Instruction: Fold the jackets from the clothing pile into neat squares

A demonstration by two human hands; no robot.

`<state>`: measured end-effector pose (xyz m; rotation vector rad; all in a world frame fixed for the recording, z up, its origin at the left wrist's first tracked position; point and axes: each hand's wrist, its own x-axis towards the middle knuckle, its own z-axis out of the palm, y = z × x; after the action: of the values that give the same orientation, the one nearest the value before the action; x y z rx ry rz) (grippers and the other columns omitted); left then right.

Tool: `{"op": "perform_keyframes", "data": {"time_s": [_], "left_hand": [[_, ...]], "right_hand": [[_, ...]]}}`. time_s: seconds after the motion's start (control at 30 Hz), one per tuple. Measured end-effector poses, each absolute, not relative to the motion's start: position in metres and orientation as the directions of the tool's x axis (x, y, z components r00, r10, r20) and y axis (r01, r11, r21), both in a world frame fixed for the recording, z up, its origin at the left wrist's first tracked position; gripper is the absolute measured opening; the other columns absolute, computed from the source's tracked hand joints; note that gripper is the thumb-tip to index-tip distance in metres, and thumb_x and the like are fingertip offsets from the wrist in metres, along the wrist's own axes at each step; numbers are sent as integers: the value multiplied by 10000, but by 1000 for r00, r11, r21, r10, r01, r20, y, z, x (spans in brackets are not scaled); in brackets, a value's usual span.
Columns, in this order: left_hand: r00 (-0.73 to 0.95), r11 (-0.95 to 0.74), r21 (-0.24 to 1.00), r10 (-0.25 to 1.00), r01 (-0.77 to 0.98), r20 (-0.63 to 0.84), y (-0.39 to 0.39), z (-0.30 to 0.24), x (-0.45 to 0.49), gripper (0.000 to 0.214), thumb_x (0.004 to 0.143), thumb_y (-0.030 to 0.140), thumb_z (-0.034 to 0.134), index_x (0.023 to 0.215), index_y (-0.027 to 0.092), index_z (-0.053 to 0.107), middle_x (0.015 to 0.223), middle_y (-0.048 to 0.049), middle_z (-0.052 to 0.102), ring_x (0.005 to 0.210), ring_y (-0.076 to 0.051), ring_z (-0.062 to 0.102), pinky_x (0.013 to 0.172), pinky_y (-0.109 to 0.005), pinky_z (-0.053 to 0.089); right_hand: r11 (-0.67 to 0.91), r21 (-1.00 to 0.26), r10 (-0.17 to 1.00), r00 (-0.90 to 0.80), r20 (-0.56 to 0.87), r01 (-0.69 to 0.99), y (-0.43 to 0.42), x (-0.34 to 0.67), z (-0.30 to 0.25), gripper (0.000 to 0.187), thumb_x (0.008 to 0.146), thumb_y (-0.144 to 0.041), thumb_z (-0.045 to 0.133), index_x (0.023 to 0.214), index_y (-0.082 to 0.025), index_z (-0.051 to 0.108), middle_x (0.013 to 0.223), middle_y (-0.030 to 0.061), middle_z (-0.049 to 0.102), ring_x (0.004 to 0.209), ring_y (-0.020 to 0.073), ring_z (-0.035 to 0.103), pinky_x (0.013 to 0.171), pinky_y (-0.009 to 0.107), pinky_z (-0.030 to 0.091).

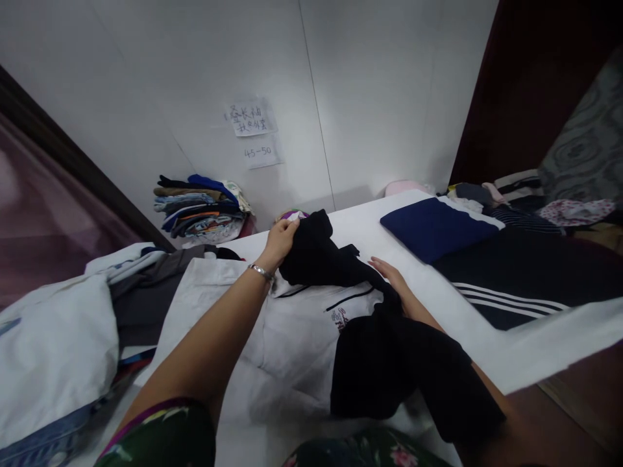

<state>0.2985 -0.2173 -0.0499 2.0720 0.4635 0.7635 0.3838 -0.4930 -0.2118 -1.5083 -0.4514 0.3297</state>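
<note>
A black garment [311, 256] is bunched over a white garment [302, 350] with dark lettering and two dark lines near its top. Whether the black and white parts are joined, I cannot tell. My left hand [281, 241] is closed on the far left end of the black garment, where a bit of white cloth also shows at the fingertips. Over on the right, my right hand [393, 279] has its fingers stretched out beside the black cloth. Part of that cloth drapes across my right wrist and forearm and hides them.
A stack of folded clothes [202, 207] stands by the wall at the back left. White and grey clothes [58, 344] lie at the left. A folded navy garment [435, 227] and dark striped clothing [530, 272] lie on the white table [474, 334]. Handwritten papers [253, 133] hang on the wall.
</note>
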Motion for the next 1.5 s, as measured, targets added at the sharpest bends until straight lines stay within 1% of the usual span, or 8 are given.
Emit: {"op": "perform_keyframes", "data": {"time_s": [0.1, 0.23, 0.43, 0.63, 0.83, 1.13, 1.3, 1.5], "left_hand": [[745, -578, 816, 546, 4, 383, -226, -44, 320, 302, 811, 419, 540, 626, 187, 489, 600, 41, 455, 601, -106, 406, 596, -236, 336], [731, -649, 761, 511, -16, 452, -237, -36, 351, 293, 822, 403, 538, 633, 182, 497, 605, 35, 456, 618, -112, 410, 633, -251, 348], [779, -747, 665, 397, -34, 485, -263, -35, 384, 257, 827, 376, 557, 681, 164, 575, 661, 11, 547, 691, -136, 482, 714, -272, 390], [936, -739, 663, 135, -123, 325, -270, -60, 379, 310, 845, 419, 526, 965, 183, 688, 1041, -33, 701, 991, -192, 593, 922, -290, 412], [921, -872, 452, 318, 190, 225, -205, -93, 341, 327, 891, 359, 433, 1011, 198, 691, 1141, -52, 688, 1082, -205, 587, 964, -279, 396], [863, -822, 319, 504, 472, 22, -151, -147, 269, 391, 893, 431, 405, 1101, 217, 658, 1163, -82, 688, 1104, -244, 596, 938, -315, 401], [896, -851, 310, 445, 424, -4, -163, -162, 261, 442, 868, 525, 435, 1137, 242, 642, 1213, -76, 666, 1177, -259, 556, 1072, -395, 277], [913, -883, 309, 398, 354, 94, -169, -171, 256, 339, 779, 430, 612, 1059, 245, 661, 1307, -69, 604, 1249, -244, 481, 1138, -377, 149]], "right_hand": [[228, -969, 385, 923, 5, -90, -484, 395, -207, 650, 797, -654, 502, 1293, -236, 545, 1302, 107, 599, 1245, 297, 521, 1027, 476, 399], [350, -936, 470, 868, 161, -17, -487, 387, -197, 711, 809, -668, 486, 1395, -269, 435, 1353, 70, 563, 1259, 254, 511, 1053, 440, 395], [142, -983, 567, 805, 176, 115, -487, 382, -200, 786, 699, -474, 735, 1399, -264, 448, 1381, 66, 536, 1292, 249, 470, 1100, 425, 334], [-37, -995, 460, 885, 62, 89, -479, 394, -219, 508, 713, -496, 690, 1118, -190, 688, 1106, 83, 706, 1077, 261, 628, 1032, 460, 401], [-103, -974, 464, 876, 133, 202, -483, 384, -202, 479, 852, -580, 500, 1104, -229, 704, 1098, 60, 708, 1127, 262, 603, 1069, 459, 362], [-260, -776, 778, 601, 184, 575, -468, 343, -192, 943, 616, -445, 794, 1447, -328, 365, 1506, 59, 358, 1341, 353, 388, 1104, 545, 267], [-267, -823, 673, 708, 214, 502, -461, 350, -206, 594, 747, -294, 659, 1329, -314, 545, 1324, 43, 585, 1200, 308, 553, 1029, 477, 393], [1, -995, 347, 933, 93, 99, -473, 374, -204, 332, 773, -423, 623, 1024, -227, 715, 954, 22, 743, 973, 274, 663, 927, 427, 499]]}}
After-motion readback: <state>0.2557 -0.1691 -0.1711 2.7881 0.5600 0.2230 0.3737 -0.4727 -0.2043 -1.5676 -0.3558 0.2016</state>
